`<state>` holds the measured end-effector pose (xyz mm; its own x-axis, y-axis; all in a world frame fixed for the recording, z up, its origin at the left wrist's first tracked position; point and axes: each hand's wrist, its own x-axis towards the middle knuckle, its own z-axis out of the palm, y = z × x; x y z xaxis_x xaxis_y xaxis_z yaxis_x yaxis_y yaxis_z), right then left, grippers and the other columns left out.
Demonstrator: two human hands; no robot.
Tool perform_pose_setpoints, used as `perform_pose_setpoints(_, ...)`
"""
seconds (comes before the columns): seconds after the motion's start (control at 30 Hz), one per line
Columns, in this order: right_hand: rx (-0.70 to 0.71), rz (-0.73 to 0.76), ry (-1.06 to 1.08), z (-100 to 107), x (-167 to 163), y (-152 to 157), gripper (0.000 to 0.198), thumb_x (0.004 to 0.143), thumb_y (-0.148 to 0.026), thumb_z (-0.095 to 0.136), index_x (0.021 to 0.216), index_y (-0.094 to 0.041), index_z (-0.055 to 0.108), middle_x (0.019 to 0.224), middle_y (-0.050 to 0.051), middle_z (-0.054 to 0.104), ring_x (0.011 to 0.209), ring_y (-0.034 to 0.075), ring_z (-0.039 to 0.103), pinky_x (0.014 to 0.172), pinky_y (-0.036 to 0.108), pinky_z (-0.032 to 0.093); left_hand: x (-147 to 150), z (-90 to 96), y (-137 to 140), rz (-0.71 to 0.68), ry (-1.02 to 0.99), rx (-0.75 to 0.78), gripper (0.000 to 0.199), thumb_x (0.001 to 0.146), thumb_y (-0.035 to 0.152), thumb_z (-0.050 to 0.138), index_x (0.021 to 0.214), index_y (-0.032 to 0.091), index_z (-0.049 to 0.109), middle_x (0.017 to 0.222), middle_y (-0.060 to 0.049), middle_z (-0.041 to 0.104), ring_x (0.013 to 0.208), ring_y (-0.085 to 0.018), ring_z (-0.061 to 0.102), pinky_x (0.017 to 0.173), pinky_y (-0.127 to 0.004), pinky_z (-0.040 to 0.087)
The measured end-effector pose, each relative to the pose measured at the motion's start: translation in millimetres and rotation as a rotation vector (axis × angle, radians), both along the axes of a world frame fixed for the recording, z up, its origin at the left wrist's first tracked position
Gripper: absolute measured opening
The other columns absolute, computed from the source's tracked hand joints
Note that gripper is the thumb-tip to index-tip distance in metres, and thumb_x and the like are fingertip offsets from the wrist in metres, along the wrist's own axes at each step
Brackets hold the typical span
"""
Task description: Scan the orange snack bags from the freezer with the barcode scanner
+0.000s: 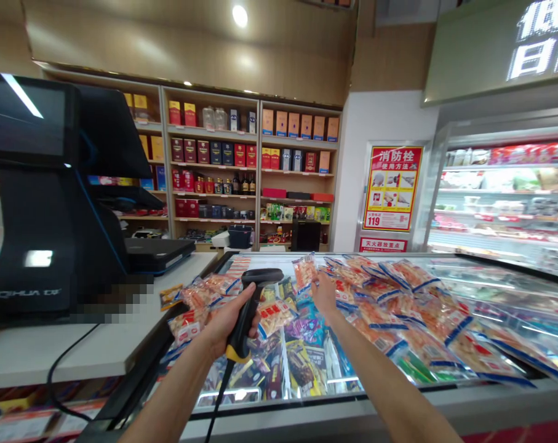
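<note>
My left hand [230,317] is wrapped round the grip of a black and yellow barcode scanner [247,314], its head pointing right and its cord hanging down. In my right hand [323,294] a clear snack packet [305,271] with reddish-orange contents is pinched and held upright above the freezer's glass top. Similar blue-edged snack packets [412,307] lie heaped to the right of my right hand. A smaller group of packets [193,307] is on the left, and one packet [275,315] lies just beyond the scanner grip.
On the left a black checkout terminal [52,234] stands on a white counter [135,332], with a cable running over its edge. Beneath the glass of the chest freezer [260,409] are frozen goods. Shelves of boxes and bottles [214,154] line the back wall; a lit cooler [509,197] is at right.
</note>
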<state>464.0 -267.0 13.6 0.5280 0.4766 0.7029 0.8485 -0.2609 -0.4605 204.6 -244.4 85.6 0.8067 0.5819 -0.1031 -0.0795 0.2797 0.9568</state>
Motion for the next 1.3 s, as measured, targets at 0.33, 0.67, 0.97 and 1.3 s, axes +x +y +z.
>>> perform_pose_setpoints(0.33,-0.340,-0.146,-0.081,4.4,11.0,16.2,0.035,0.076,-0.014,0.033,0.106,-0.018,0.050,0.115,0.012,0.046,0.112,0.026,0.033,0.087,0.040,0.024,-13.1,-11.8,22.1,0.090,0.019,-0.005,0.040,0.066,0.054,0.045,0.058,0.015,0.048,0.040,0.002,0.048,0.031,-0.007,0.042,0.039,-0.021,0.038)
perform_pose_setpoints(0.67,-0.477,0.370,0.055,-23.4,-71.5,10.9,0.065,0.060,-0.050,0.054,0.118,-0.027,0.038,0.125,0.007,0.036,0.117,0.024,0.027,0.091,0.038,0.023,-25.9,-16.7,15.2,0.063,-0.020,-0.004,0.039,0.068,0.052,0.044,0.080,0.015,0.051,0.041,0.003,0.049,0.032,-0.009,0.043,0.041,-0.022,0.039)
perform_pose_setpoints(0.97,-0.430,0.406,-0.006,-34.4,-59.0,1.2,0.035,0.075,-0.029,0.039,0.108,-0.024,0.047,0.106,0.005,0.053,0.098,0.018,0.046,0.085,0.031,0.030,-35.0,-7.5,2.9,0.056,-0.028,-0.003,0.039,0.066,0.054,0.045,0.065,0.015,0.050,0.041,0.003,0.048,0.032,-0.008,0.042,0.042,-0.023,0.039)
perform_pose_setpoints(1.3,-0.051,0.521,0.737,-23.7,-30.9,-14.8,0.043,0.071,-0.053,0.032,0.096,-0.020,0.045,0.067,-0.001,0.055,0.057,0.010,0.049,0.053,0.021,0.039,-28.9,-5.1,-12.8,0.024,0.005,-0.009,0.043,0.066,0.054,0.044,0.077,0.014,0.053,0.039,0.003,0.049,0.031,-0.008,0.041,0.040,-0.022,0.037)
